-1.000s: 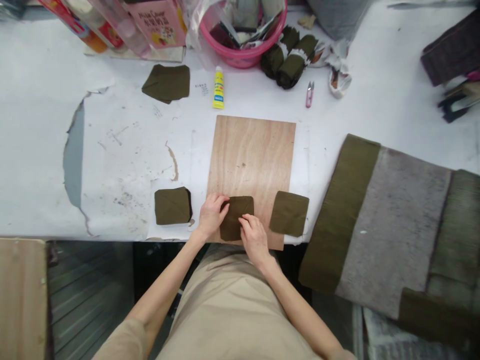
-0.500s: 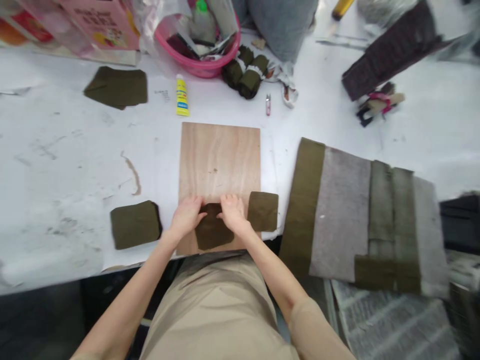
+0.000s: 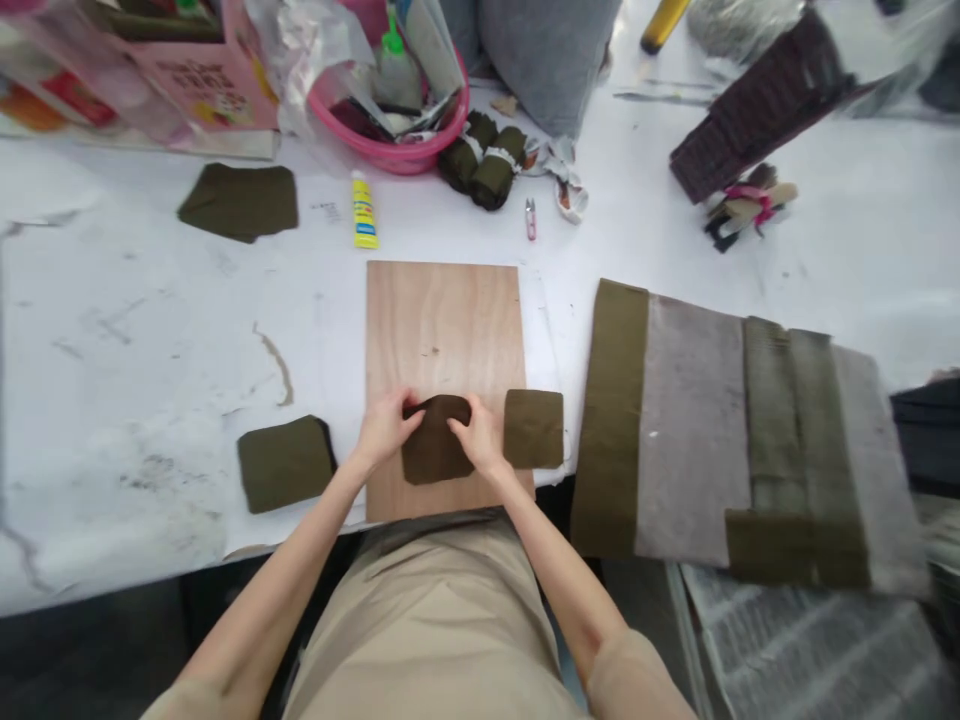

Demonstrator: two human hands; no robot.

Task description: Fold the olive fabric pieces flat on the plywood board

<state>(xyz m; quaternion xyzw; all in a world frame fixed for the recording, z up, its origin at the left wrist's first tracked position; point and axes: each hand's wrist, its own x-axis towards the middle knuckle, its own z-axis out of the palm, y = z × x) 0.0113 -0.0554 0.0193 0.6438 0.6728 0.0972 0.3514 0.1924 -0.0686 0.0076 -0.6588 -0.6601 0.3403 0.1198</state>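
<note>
Dark olive cloth piece [image 3: 437,445], one: on the near part of the wooden board [image 3: 442,315], directly between the hands, neither nearer; roughly square, no clear long axis. Left hand [image 3: 386,430]: grasping its far left corner, thumb on top. Right hand [image 3: 478,432]: likewise, far right corner. Olive patch [image 3: 534,430]: just beyond the right hand.

Pink basin [image 3: 397,157] holding green-capped bottle [image 3: 397,80], pink box [image 3: 206,92], snips [image 3: 531,222]
</note>
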